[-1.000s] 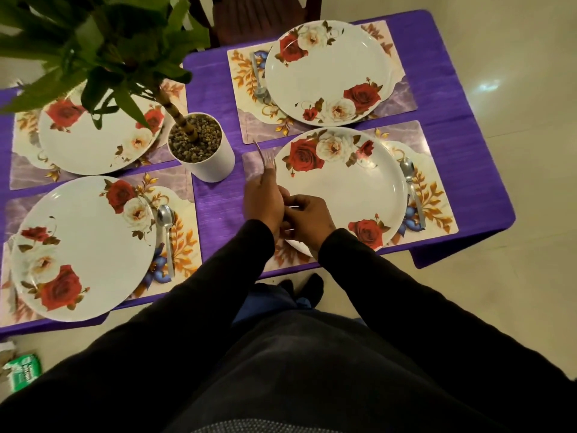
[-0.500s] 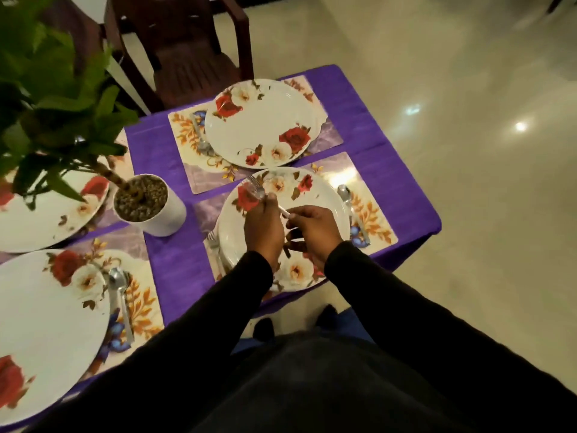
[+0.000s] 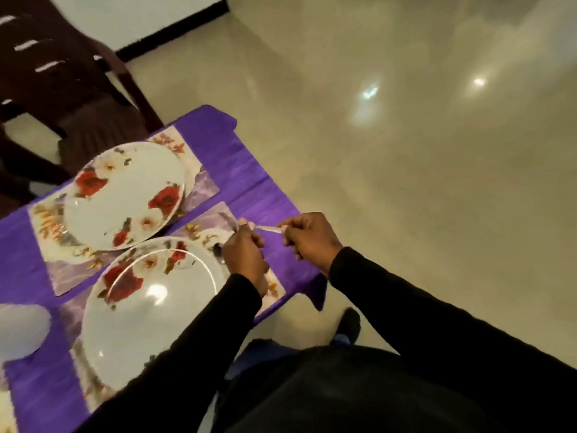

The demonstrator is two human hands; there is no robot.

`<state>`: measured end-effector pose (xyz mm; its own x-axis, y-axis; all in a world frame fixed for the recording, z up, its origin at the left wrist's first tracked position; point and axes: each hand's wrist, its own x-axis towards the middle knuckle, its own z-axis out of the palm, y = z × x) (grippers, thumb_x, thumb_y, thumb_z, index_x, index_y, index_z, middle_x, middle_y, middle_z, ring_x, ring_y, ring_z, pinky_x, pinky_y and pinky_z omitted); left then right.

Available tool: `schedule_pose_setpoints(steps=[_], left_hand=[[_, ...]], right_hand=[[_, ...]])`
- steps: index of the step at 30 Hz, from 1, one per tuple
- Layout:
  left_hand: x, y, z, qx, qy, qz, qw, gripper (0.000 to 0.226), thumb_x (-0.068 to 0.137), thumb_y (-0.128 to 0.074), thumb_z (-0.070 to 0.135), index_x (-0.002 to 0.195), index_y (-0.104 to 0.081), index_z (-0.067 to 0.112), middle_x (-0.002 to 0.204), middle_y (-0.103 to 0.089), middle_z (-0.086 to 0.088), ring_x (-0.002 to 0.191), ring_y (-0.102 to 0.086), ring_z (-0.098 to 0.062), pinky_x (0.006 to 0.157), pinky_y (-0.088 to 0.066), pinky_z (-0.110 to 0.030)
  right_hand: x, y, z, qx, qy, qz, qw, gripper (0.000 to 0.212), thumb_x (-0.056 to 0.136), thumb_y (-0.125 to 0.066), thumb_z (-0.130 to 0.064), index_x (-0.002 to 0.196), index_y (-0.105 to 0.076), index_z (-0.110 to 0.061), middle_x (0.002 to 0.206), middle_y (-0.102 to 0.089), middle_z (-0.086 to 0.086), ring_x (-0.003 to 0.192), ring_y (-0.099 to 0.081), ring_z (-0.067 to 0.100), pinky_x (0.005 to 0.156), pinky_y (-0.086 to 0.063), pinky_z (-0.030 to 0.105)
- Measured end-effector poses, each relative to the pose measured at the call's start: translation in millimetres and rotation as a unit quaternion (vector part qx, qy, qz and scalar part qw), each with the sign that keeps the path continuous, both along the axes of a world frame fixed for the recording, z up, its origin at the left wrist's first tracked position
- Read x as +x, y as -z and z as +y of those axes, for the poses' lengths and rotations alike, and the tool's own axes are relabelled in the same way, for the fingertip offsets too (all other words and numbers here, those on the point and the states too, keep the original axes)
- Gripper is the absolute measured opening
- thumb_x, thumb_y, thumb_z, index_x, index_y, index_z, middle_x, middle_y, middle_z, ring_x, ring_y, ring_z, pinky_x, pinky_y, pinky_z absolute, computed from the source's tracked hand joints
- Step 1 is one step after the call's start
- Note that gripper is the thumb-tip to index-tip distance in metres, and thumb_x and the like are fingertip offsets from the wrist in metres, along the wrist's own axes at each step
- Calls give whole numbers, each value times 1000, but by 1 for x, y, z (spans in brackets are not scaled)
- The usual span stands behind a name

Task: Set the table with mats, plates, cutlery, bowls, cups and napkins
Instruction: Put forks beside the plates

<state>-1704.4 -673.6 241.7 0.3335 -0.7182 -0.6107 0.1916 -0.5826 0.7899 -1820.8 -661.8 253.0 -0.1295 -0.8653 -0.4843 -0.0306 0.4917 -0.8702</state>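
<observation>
Two white plates with red roses sit on floral mats on the purple table (image 3: 240, 179): a near plate (image 3: 140, 307) and a far plate (image 3: 125, 195). My left hand (image 3: 245, 254) is curled round a fork (image 3: 229, 220) whose tines point up-left over the near mat's right side. My right hand (image 3: 309, 237) pinches a thin piece of cutlery (image 3: 267, 229) that lies between the two hands; the blur hides what kind it is. A spoon (image 3: 218, 251) lies on the near mat (image 3: 274, 285), partly hidden by my left hand.
A dark brown chair (image 3: 62, 98) stands beyond the far plate. A white pot (image 3: 22, 329) shows at the left edge. Shiny beige floor (image 3: 406, 167) fills the right side. The table's corner (image 3: 315, 295) ends just under my right wrist. My feet are below it.
The view has swung right, so the left plates and the plant have left the frame. Both hands moved from over the near plate to its right edge, and they have drawn apart.
</observation>
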Motion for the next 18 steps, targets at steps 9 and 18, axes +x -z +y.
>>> schedule_pose_setpoints(steps=[9,18], left_hand=[[-109,19,-66,-27,-34,19,999,26,90,-74,23,78,-52,16,60,-44,0,34,-27,-7,37,-21,-14],[-138,75,-149,-40,-201,-4,979,22,89,-75,22,74,-63,12,68,-61,-3,33,-29,-6,37,-21,-14]], right_hand=[[-144,-6,-56,7,-36,21,999,19,96,-52,-1,99,-71,4,62,-58,6,48,-41,17,47,-37,28],[-199,14,-185,29,-190,44,980,18,96,-55,-2,100,-72,2,62,-61,4,49,-44,14,46,-41,22]])
